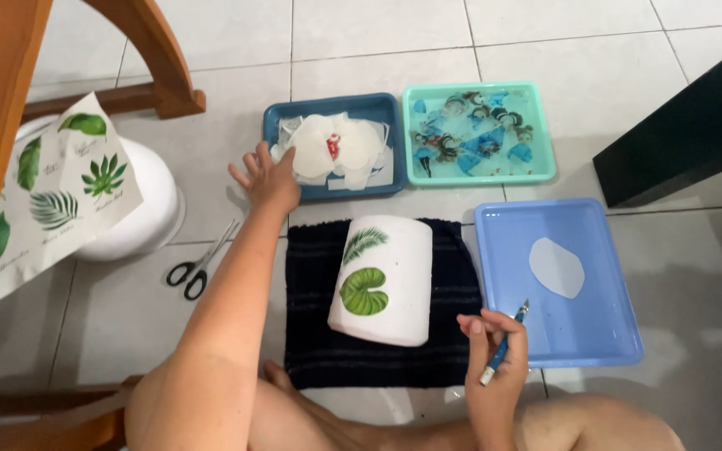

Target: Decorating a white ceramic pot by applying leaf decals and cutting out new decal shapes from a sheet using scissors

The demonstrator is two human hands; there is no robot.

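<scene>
White cylindrical pot (384,280) with 2 green leaf decals lies on side on dark towel (319,351), centre frame. Left hand (271,179) open, fingers spread, reaching dark blue tray of white paper cutouts (336,146), upper centre. Right hand (495,342) closed around blue-handled brush (505,344), lower right, beside light blue tray (578,334).

Home floor: white tiles (378,42), wooden chair leg (156,58), craft trays (607,334).
</scene>
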